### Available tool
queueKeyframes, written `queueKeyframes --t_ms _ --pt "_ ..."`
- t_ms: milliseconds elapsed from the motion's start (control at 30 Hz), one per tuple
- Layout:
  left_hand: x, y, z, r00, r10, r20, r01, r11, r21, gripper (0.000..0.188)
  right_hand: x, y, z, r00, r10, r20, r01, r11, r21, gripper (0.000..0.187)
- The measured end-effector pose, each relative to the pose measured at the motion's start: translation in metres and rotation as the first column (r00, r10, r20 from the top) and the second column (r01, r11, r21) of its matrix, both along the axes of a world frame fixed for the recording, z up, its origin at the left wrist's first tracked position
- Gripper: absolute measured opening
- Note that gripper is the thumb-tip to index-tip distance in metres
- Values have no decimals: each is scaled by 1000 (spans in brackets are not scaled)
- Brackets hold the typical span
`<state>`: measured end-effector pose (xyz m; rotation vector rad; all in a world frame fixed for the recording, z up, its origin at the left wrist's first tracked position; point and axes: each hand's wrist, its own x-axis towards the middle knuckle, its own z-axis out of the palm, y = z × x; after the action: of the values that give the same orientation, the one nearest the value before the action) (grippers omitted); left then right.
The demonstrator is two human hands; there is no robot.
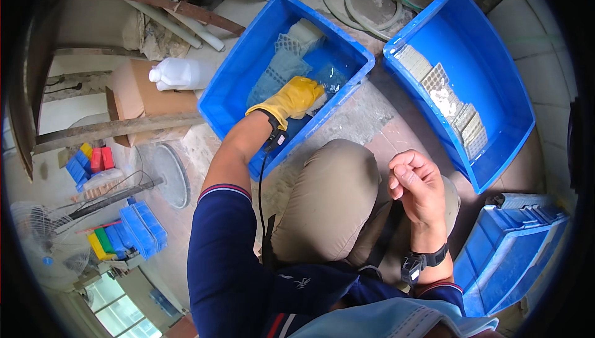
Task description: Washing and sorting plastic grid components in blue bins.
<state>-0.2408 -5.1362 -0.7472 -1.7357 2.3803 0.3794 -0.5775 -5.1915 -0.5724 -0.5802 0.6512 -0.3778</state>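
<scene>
My left hand [294, 98], in a yellow rubber glove, reaches into a blue plastic tub [232, 84] holding water. Its fingers are curled at the water near the tub's right side, next to a splash. A pale edge shows under them, but what they grip is mostly hidden. Pale slabs with rows of round holes [288, 43] lie partly under water beyond the glove. My right hand [419, 183] is bare and raised above my right knee. Its fingers are bent in, thumb against them, with nothing visible between them.
A second blue tub [483, 84] at the right holds a row of pale perforated slabs [443, 93]. Another blue crate [508, 257] sits below it. Left are a white jug [180, 74], a cardboard box [139, 93] and a fan [46, 229]. A coiled hose [353, 13] lies behind.
</scene>
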Motion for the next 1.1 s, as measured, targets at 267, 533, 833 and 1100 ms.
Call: queueKeyframes --t_ms 267,533,833,1100 --pt "-4 11 47 599 610 -519 -717 697 -6 64 -4 -3 2 998 5 56 -5 1000 4 11" --pt "17 72 116 -72 231 -970 -888 428 168 33 -2 -10 -5 998 17 55 -20 999 50 12" --pt "27 99 164 -145 15 -989 -962 233 145 16 0 -14 -7 996 -1 84 -6 996 85 13" --pt "13 91 164 -106 41 -994 -971 213 112 22 -6 -15 -5 995 -5 97 -4 996 84 14"
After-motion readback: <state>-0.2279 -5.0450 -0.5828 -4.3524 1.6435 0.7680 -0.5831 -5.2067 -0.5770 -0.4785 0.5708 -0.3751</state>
